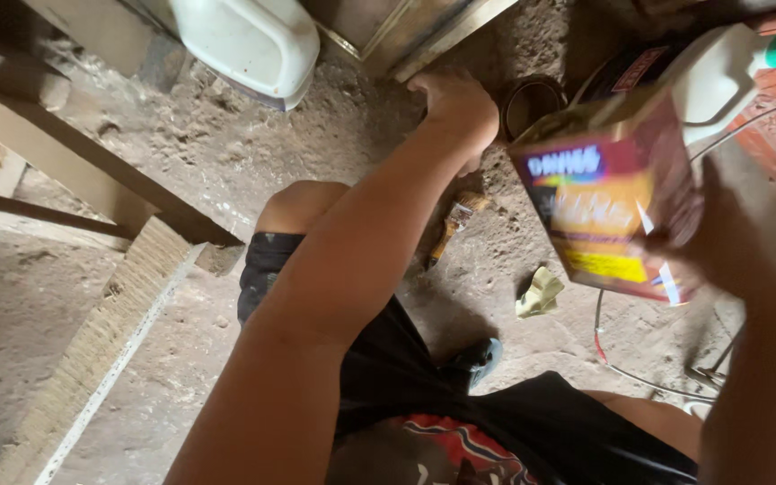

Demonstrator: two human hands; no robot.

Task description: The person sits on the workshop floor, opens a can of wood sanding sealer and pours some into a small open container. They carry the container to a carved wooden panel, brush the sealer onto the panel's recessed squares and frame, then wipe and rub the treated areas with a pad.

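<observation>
One box (608,202) in right hand (720,242), long axis tilted, open top up-left.

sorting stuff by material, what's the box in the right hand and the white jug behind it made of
Box: looks like printed cardboard, slightly glossy, with folded flat sides and an open top flap. White jug: looks like smooth molded plastic, with a green screw cap.
</observation>
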